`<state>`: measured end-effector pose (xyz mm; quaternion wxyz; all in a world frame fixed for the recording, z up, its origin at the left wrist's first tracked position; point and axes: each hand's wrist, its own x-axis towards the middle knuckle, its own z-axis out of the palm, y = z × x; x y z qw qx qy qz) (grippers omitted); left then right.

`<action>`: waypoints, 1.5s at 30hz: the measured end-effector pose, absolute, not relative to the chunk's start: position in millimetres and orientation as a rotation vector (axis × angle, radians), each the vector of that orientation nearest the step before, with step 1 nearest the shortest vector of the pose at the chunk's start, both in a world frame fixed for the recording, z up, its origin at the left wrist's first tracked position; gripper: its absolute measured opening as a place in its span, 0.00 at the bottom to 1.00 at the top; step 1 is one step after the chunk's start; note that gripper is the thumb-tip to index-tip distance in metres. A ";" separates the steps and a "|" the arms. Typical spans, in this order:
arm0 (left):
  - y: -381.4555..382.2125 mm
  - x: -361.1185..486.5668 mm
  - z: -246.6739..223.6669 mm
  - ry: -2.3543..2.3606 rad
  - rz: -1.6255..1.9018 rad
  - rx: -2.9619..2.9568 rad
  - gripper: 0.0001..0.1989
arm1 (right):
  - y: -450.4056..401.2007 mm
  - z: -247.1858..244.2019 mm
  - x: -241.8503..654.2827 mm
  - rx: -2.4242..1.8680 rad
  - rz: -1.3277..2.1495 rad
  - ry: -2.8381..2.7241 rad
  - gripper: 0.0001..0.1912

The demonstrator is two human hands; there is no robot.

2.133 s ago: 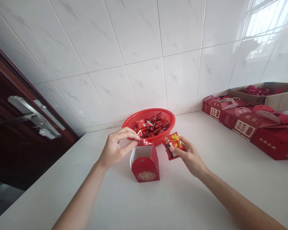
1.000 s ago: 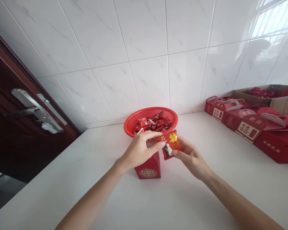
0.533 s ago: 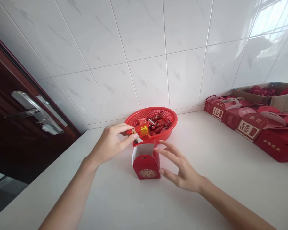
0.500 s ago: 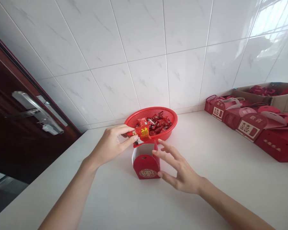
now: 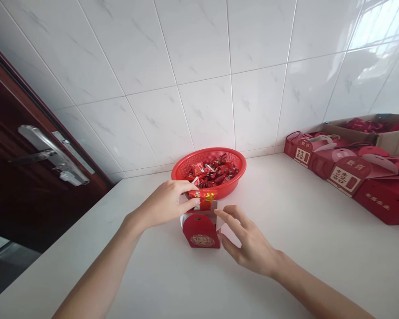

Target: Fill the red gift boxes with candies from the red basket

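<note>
Nearest on the table, the small red box stands upright with its top open; it looks like thin card, light and fairly stiff along the folds, but its raised flaps would likely crease under a hard squeeze, so the lower side walls seem the safer hold. The right hand has its fingers parted and curved at the box's right flap, the tips at the edge; whether they pinch the card or merely steady it, I cannot tell. Just above the opening, the left hand grips the red packet by its left end between thumb and fingers. The packet's shiny wrapper suggests something light, pliable and a bit slippery, best taken by a flat end; its contents are hidden, and may be brittle. The box's floor is out of sight behind its front panel. Beyond, the hand and packet cover part of the near rim of the red basket, where overlapping wrapped sweets are hard to tell apart. Farther off, to the right, red gift boxes and an open carton run out of view.
</note>
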<state>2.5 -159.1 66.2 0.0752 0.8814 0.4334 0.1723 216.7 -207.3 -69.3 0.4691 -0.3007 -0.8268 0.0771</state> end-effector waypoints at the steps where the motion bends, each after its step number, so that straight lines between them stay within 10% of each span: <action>1: -158.1 4.3 65.2 1.297 0.466 2.635 0.11 | -207.2 -70.6 216.2 -0.764 0.186 -2.024 0.26; 11: -154.6 10.0 60.3 1.309 0.062 2.626 0.18 | -207.6 -78.3 212.8 -0.884 0.247 -2.032 0.13; 25: -162.4 -4.1 29.8 1.279 0.586 2.481 0.19 | -201.1 -69.4 224.2 -0.907 0.189 -1.780 0.11; 39: -169.9 25.9 -13.1 1.162 0.759 2.271 0.44 | -197.5 -67.5 228.7 -0.658 0.262 -2.023 0.25; 45: -166.0 32.6 -33.5 0.931 0.947 2.174 0.31 | -200.0 -65.9 229.4 -0.724 0.351 -1.985 0.17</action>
